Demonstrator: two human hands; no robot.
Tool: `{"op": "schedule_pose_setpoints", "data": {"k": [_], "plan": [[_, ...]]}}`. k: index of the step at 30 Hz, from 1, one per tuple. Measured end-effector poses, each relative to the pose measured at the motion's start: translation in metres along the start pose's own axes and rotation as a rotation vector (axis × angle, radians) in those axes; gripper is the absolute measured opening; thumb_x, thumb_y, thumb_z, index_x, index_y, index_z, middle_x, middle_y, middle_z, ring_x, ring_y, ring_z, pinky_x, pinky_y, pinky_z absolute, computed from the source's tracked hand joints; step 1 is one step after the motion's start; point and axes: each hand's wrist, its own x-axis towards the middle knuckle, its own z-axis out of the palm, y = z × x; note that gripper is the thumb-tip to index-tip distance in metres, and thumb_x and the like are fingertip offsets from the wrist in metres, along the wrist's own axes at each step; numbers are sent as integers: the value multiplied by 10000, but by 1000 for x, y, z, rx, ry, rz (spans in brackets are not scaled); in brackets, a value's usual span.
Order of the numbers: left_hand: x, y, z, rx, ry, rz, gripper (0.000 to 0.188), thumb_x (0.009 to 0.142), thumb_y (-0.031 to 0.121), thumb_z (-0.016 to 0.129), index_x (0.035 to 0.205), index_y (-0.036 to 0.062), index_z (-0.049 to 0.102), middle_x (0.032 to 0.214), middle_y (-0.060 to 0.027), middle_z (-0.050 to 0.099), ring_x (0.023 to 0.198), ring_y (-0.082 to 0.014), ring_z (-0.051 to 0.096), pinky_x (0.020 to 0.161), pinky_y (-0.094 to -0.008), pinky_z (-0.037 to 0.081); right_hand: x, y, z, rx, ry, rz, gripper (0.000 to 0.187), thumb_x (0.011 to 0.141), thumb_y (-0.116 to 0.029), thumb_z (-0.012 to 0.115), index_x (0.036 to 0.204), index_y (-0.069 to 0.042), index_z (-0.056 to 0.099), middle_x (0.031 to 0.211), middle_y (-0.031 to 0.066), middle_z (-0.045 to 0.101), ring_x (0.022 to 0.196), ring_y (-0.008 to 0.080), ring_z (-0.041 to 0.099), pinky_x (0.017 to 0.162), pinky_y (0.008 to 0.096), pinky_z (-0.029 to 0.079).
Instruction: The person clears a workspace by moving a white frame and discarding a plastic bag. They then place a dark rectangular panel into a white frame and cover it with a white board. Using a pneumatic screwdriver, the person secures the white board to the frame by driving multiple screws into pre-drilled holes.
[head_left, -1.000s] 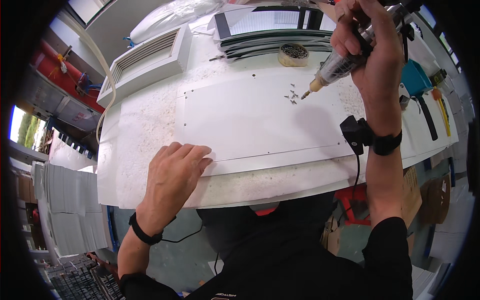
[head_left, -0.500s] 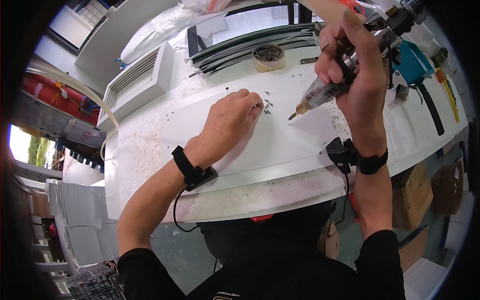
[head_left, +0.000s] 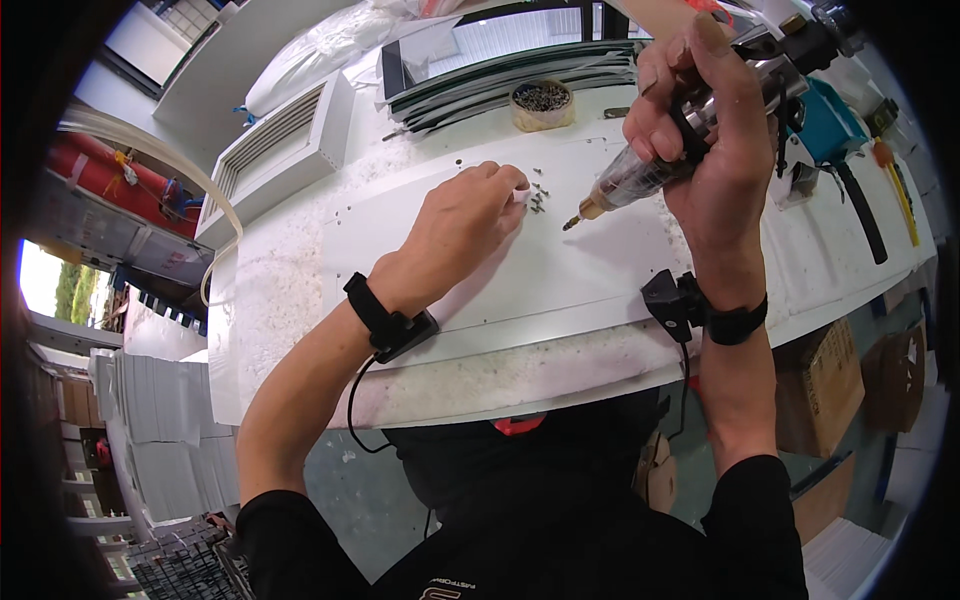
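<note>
My right hand (head_left: 715, 150) is wrapped round a pneumatic screwdriver (head_left: 632, 178) with a clear front sleeve and a brass-coloured nose. Its bit points down and to the left, over a flat white panel (head_left: 480, 290) on the workbench. My left hand (head_left: 465, 225) rests low over the panel, thumb and fingers pinched together. Something small and whitish shows at those fingertips, too small to name. Just right of them lie several loose screws (head_left: 538, 195) on the panel. A round tub of screws (head_left: 543, 104) stands farther back.
A white louvred frame (head_left: 275, 150) lies at the back left, near a pale hose (head_left: 190, 172). Dark strips (head_left: 500, 82) are stacked along the back. On the right are a teal tool (head_left: 828, 120) with a black handle and a yellow-handled tool (head_left: 897, 190). Cardboard boxes (head_left: 825, 385) stand below the bench.
The screwdriver's bit has shifted slightly left, closer to the loose screws. My left fingers stay pinched beside the screws, and a whitish bit now shows at their tips.
</note>
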Motion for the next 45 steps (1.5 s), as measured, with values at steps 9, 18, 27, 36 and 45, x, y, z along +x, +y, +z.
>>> {"op": "schedule_pose_setpoints", "data": {"k": [9,18,27,36,45], "plan": [[9,8,0,53,-78,75,148,956,155,666,1067,62,697,943,-111,668,888,-319,659,795,-414,533,5,19,-25,-136,-119,-186,351,1050,-406,559,938,-77,510,827,69,562,503,62,438,526,268,397],[6,7,-1,90,-18,84,116,907,84,678,969,25,600,894,-147,670,829,-346,657,753,-423,534,1,6,-9,-46,-13,-24,472,1041,-466,577,804,-59,549,661,37,520,440,88,458,449,257,407],[-53,30,-33,-367,-128,-340,78,931,37,639,966,-10,586,830,-93,675,746,-166,648,750,-298,546,-2,21,-15,-51,-220,-166,365,1079,-414,501,936,-79,498,794,65,542,460,67,388,473,256,376],[-119,33,-44,-773,19,-642,160,998,121,686,1039,-32,663,899,-51,709,779,-94,634,743,-261,539,-22,33,18,108,-399,-125,348,1120,-375,379,974,-76,483,810,39,555,429,62,384,424,250,369],[-155,46,-33,-1184,186,-646,118,997,70,693,1042,-9,617,978,-87,714,849,-107,667,767,-243,570,-21,23,43,31,-426,74,347,1120,-368,402,988,-74,530,831,33,570,431,63,389,420,249,396]]}}
